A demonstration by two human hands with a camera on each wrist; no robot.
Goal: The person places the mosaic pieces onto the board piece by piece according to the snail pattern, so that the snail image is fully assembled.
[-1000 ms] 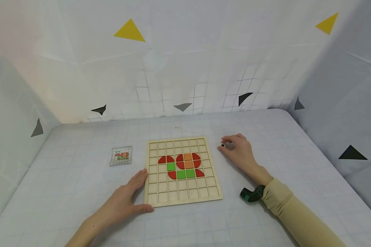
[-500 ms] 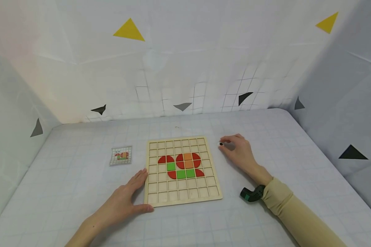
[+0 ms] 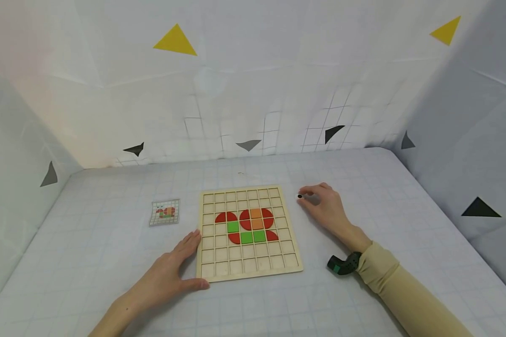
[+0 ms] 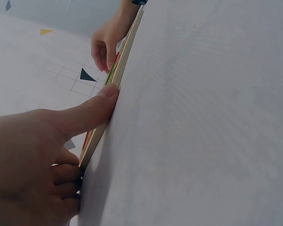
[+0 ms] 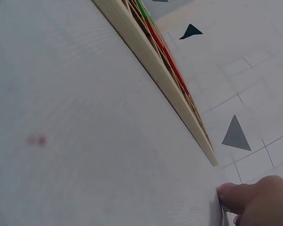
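A pale wooden grid board (image 3: pixel 253 265) lies on the table, bearing red curved, green square and orange square tiles. Against its left edge rest the fingers of my left hand (image 3: pixel 168 273), while the thumb touches the near left corner; the left wrist view shows that thumb (image 4: pixel 92 113) along the board's side. To the right of the board's far corner, my right hand (image 3: pixel 326 208) pinches a small white piece with a black dot (image 3: pixel 300 196) between thumb and index finger, apart from the board. In the right wrist view only part of this hand (image 5: pixel 259 200) shows.
A small printed card (image 3: pixel 165 212) with a gridded picture in red, orange and green lies left of the board. White sheeting with triangular markers surrounds the table's back and sides. A dark band (image 3: pixel 344 264) sits at the right wrist.
The pinched white piece has shifted slightly left, and its dotted face has turned more toward the head camera. My left hand and the board have stayed in place.
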